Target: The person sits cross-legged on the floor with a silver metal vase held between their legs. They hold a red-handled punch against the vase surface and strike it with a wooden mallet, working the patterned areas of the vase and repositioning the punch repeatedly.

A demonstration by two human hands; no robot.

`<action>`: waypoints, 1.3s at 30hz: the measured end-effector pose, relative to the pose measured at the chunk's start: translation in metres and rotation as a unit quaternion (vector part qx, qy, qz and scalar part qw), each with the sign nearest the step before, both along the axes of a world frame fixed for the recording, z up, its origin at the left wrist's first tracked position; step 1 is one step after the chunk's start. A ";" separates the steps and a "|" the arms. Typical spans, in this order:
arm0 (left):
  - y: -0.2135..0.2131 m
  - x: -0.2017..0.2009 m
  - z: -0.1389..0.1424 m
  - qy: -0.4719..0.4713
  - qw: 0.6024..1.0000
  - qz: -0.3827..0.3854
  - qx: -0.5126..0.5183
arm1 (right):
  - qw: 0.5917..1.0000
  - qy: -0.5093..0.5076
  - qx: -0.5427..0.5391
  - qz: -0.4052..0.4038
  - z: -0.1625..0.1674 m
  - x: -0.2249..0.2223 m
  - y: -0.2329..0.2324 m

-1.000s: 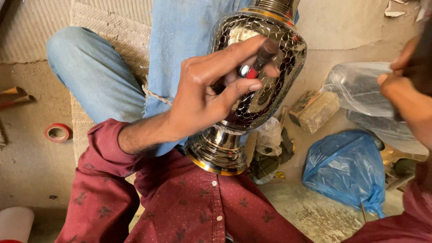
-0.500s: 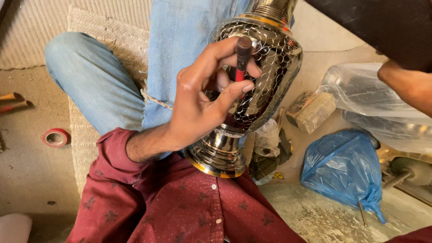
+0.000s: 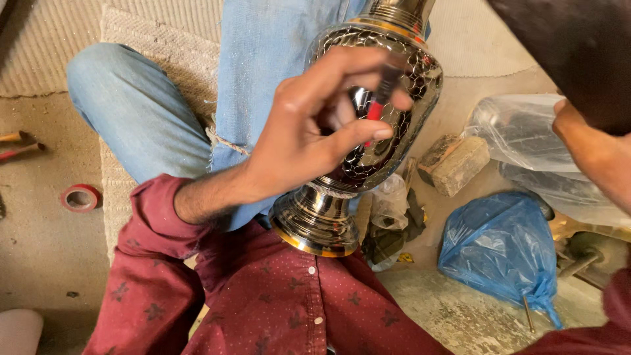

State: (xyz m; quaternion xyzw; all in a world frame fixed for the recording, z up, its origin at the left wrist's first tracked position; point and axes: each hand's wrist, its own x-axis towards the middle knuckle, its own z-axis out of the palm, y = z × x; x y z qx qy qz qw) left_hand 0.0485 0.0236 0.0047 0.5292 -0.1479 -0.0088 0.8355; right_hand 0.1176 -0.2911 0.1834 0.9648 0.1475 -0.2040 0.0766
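A shiny metal vase (image 3: 411,79) with a dark net pattern and a gold-rimmed foot (image 3: 314,227) leans on my lap against my blue-jeaned leg. My left hand (image 3: 309,141), coming out of a maroon sleeve, is in front of the vase body. It pinches a small red and black pen-like tool (image 3: 376,108) between thumb and fingers, tip near the vase surface. My right hand (image 3: 582,141) shows only as a wrist and forearm at the right edge. Its fingers are hidden behind a dark blurred shape (image 3: 565,46) at the top right.
On the concrete floor to the right lie a blue plastic bag (image 3: 499,243), a clear plastic bag (image 3: 519,128) and a wooden block (image 3: 460,164). A red tape roll (image 3: 80,197) and tool handles (image 3: 20,144) lie on the left. A woven mat (image 3: 158,46) is under my leg.
My left hand has turned the red and black tool from lying across the fingers to a pinch near the vase body. A dark shape has come in over my right hand.
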 end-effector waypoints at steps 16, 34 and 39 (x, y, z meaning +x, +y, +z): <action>0.012 0.050 0.006 -0.287 0.943 -0.104 0.133 | 0.918 -0.227 0.311 -0.093 -0.035 -0.118 -0.048; 0.005 0.081 0.027 -0.406 0.869 -0.261 0.108 | 0.899 -0.292 0.328 -0.003 -0.074 -0.146 -0.004; 0.003 0.085 0.035 -0.392 0.848 -0.341 0.105 | 0.919 -0.319 0.231 0.035 -0.078 -0.158 -0.010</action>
